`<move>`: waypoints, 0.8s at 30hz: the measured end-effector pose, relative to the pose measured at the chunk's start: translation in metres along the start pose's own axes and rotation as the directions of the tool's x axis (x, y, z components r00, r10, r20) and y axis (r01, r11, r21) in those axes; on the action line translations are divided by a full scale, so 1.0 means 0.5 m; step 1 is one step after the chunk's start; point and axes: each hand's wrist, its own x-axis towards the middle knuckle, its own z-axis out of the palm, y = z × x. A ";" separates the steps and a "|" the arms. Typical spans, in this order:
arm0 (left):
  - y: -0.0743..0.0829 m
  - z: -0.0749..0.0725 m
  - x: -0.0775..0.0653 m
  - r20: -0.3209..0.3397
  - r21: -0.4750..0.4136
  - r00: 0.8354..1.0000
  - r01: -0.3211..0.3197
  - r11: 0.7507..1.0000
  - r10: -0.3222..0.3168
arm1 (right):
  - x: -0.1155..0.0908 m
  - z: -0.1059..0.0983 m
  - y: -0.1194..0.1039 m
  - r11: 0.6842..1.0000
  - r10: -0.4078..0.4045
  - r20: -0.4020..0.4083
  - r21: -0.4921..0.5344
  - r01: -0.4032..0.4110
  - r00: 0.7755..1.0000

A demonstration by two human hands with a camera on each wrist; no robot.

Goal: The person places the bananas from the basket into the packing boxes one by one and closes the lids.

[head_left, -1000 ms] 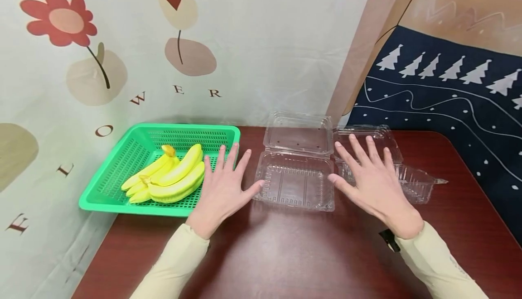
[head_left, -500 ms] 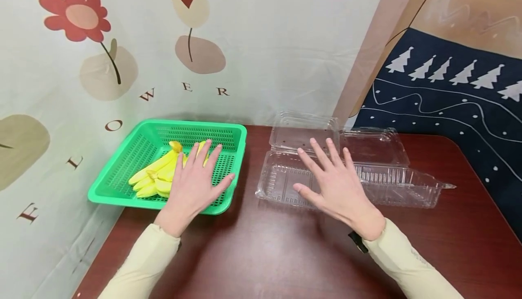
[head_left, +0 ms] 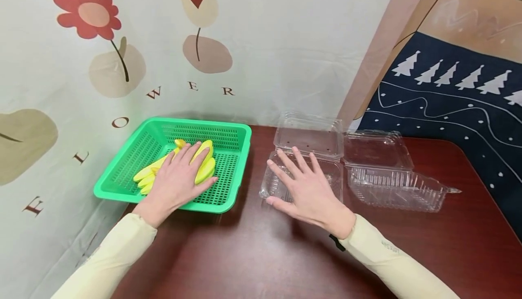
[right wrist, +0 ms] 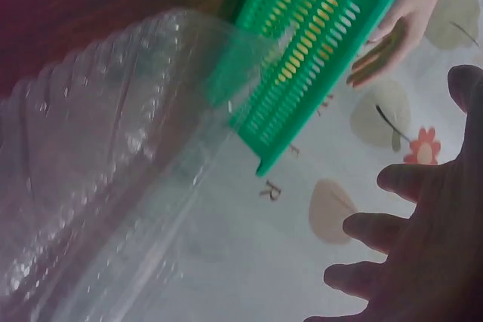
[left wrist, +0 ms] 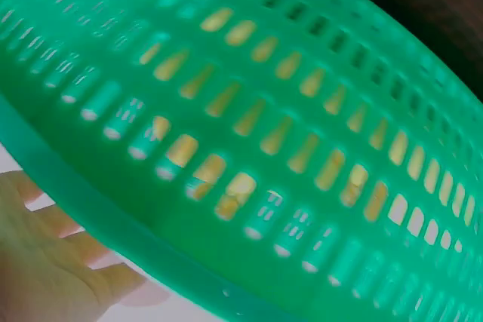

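Note:
Yellow bananas (head_left: 207,171) lie in a green perforated basket (head_left: 228,204) at the left of the table. My left hand (head_left: 175,179), fingers extended and spread, is above the bananas and hides some of them; whether it touches them I cannot tell. Through the basket's slotted wall (left wrist: 249,115) the left wrist view shows bits of yellow. My right hand (head_left: 307,192) is spread over the front tray of an open clear plastic clamshell box (head_left: 310,137), holding nothing. The right wrist view has that hand's fingers (right wrist: 377,231) apart from the clear plastic (right wrist: 83,133).
To the right stands a second open clear clamshell box (head_left: 395,190), its lid tilted back. Both boxes and the basket rest on a dark red-brown table (head_left: 244,253). Behind it hangs a printed curtain (head_left: 261,40).
Both hands have moved left. The left hand has gone from the basket's right edge to over the bananas; the right has gone from the second box to the first. The view has shifted slightly.

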 end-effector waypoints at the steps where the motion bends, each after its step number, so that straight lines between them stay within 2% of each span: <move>1: -0.004 0.002 -0.001 0.010 0.011 1.000 -0.018 1.000 0.018 | 0.003 0.004 -0.005 1.000 -0.006 0.007 0.007 0.006 1.000; 8: -0.024 0.005 0.000 0.099 0.022 0.992 -0.084 0.996 0.082 | 0.025 0.026 -0.035 0.998 -0.065 0.025 0.004 0.065 0.998; 14: -0.034 0.006 0.005 0.205 -0.008 0.976 -0.068 0.998 0.068 | 0.043 0.036 -0.052 0.995 -0.104 0.033 -0.002 0.104 0.994; 21: -0.046 0.012 0.010 0.229 -0.020 0.972 -0.055 0.998 0.058 | 0.059 0.051 -0.074 0.989 -0.146 0.057 -0.013 0.147 0.988; 24: -0.050 0.015 0.011 0.244 -0.036 0.969 -0.031 0.999 0.039 | 0.065 0.057 -0.083 0.987 -0.157 0.067 -0.010 0.158 0.985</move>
